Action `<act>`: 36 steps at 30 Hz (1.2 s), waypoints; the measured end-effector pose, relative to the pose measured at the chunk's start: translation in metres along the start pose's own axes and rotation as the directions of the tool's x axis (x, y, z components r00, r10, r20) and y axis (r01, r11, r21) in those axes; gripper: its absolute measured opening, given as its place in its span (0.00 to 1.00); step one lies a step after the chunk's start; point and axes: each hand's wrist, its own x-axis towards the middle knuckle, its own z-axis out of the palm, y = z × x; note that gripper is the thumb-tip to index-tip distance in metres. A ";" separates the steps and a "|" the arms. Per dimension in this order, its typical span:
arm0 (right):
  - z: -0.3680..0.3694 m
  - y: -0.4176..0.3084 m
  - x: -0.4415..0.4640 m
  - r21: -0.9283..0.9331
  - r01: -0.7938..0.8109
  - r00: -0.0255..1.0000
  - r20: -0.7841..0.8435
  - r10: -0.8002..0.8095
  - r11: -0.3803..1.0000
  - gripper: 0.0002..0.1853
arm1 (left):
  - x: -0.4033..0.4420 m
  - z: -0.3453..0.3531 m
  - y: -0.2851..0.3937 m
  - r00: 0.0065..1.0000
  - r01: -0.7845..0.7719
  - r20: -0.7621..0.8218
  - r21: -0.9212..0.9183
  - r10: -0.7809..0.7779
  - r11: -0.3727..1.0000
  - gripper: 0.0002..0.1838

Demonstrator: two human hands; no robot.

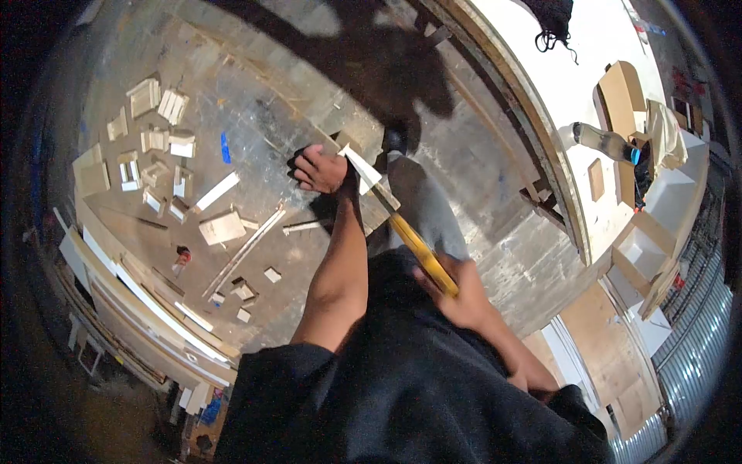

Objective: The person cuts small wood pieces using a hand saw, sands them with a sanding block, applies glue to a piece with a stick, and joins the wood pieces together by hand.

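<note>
My right hand is wrapped round the long yellow handle of a tool. A narrow dark metal part runs from the handle toward a pale tapering piece; whether that piece is wood or part of a bright blade I cannot tell. Beside it my left hand is closed, its fingers curled inward, close to a small wooden block. What those fingers hold, if anything, is hidden. Another pale wood piece lies under the metal part, in front of my grey-trousered leg.
Several small wooden frames and blocks lie on the floor at left, with a blue strip and long sticks. Stacked boards stand lower left. At right, a white table carries a bottle.
</note>
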 end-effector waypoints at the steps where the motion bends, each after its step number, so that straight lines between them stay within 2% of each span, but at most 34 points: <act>1: -0.008 -0.007 -0.016 0.103 -0.059 0.998 -0.030 0.062 0.993 0.13 | 0.001 0.000 0.002 1.000 0.010 0.004 0.004 -0.010 1.000 0.10; 2: -0.007 -0.007 -0.019 0.105 -0.073 0.997 -0.026 0.076 0.992 0.13 | -0.005 -0.007 -0.002 1.000 0.008 0.016 0.012 -0.008 1.000 0.10; 4: 0.000 -0.001 0.006 -0.056 -0.141 0.987 0.065 0.144 0.988 0.16 | 0.000 -0.002 0.002 1.000 -0.026 -0.005 -0.019 0.026 0.999 0.10; 5: 0.015 0.009 0.030 -0.145 -0.059 0.998 -0.005 0.059 0.988 0.17 | 0.002 0.000 0.000 0.998 -0.001 0.055 0.081 -0.004 0.997 0.11; 6: 0.020 0.016 0.037 -0.141 -0.067 0.998 0.008 0.069 0.988 0.17 | -0.001 -0.005 -0.004 0.998 -0.002 0.062 0.096 -0.004 0.995 0.11; 8: 0.022 0.024 0.046 -0.015 0.010 1.000 -0.012 -0.010 1.000 0.17 | 0.002 -0.012 0.001 0.996 -0.025 0.080 -0.024 0.027 0.999 0.12; 9: 0.019 0.027 0.030 -0.111 -0.023 0.998 0.047 0.029 0.994 0.16 | 0.003 -0.011 0.008 0.997 0.035 0.063 0.002 -0.035 0.999 0.12; 10: 0.008 0.007 0.010 -0.095 0.051 0.999 -0.002 -0.052 0.994 0.15 | 0.003 -0.008 0.006 0.996 0.037 0.083 0.025 -0.039 0.999 0.12; 12: -0.009 -0.011 -0.013 0.107 -0.040 0.999 -0.032 0.044 0.994 0.15 | 0.002 0.002 0.001 0.999 0.013 0.035 0.017 -0.013 1.000 0.12; 16: 0.006 0.013 0.032 -0.016 -0.049 0.998 0.041 0.050 0.999 0.16 | 0.002 -0.001 0.000 1.000 0.006 0.014 0.047 -0.006 0.999 0.12; 18: 0.013 0.018 0.044 -0.139 -0.062 0.998 0.019 0.066 0.988 0.15 | 0.004 -0.014 0.004 0.995 -0.032 0.094 0.027 0.029 0.999 0.12; 19: 0.009 0.013 0.035 -0.073 -0.043 0.998 0.049 0.047 0.996 0.16 | 0.003 -0.012 0.007 0.999 0.010 0.053 -0.019 -0.009 1.000 0.13; 20: 0.003 0.003 0.015 -0.074 -0.047 0.998 0.042 0.050 0.996 0.16 | 0.001 -0.012 0.008 0.998 0.007 0.057 -0.025 -0.006 1.000 0.13; 22: -0.010 -0.010 -0.011 0.082 -0.068 0.998 0.009 0.068 0.994 0.17 | 0.004 -0.003 0.002 0.999 -0.029 0.015 0.012 0.028 1.000 0.14; 24: -0.008 0.003 0.001 0.073 -0.070 0.998 0.010 0.070 0.995 0.18 | -0.001 -0.001 0.002 1.000 -0.013 0.006 -0.009 0.014 1.000 0.13; 26: 0.006 0.009 0.040 -0.057 -0.036 0.999 0.010 0.036 0.998 0.17 | 0.002 -0.001 0.006 1.000 0.012 0.017 0.010 -0.012 1.000 0.12; 27: 0.015 0.017 0.050 -0.073 -0.053 0.999 0.004 0.053 0.996 0.16 | 0.000 -0.002 0.002 0.999 -0.032 0.003 0.008 0.032 0.999 0.12; 30: 0.006 0.011 0.013 -0.086 -0.026 0.999 0.034 0.029 0.996 0.16 | 0.000 0.001 0.001 1.000 0.001 0.029 0.034 -0.002 0.999 0.12; 31: -0.001 0.009 -0.005 0.040 0.088 0.996 -0.038 -0.086 0.995 0.16 | 0.002 -0.003 0.005 0.999 0.011 0.032 0.029 -0.011 1.000 0.12; 34: -0.005 0.015 -0.006 0.022 0.001 1.000 0.003 -0.001 1.000 0.16 | 0.002 -0.001 0.004 1.000 0.003 0.015 0.018 -0.003 1.000 0.11; 35: 0.004 0.022 0.012 -0.076 0.002 1.000 0.003 -0.002 0.997 0.16 | 0.003 0.005 0.008 1.000 0.003 0.013 0.014 -0.003 1.000 0.11; 36: 0.006 0.018 0.023 -0.073 -0.003 1.000 0.011 0.003 0.997 0.16 | 0.002 0.008 0.006 1.000 -0.008 0.007 0.014 0.008 1.000 0.11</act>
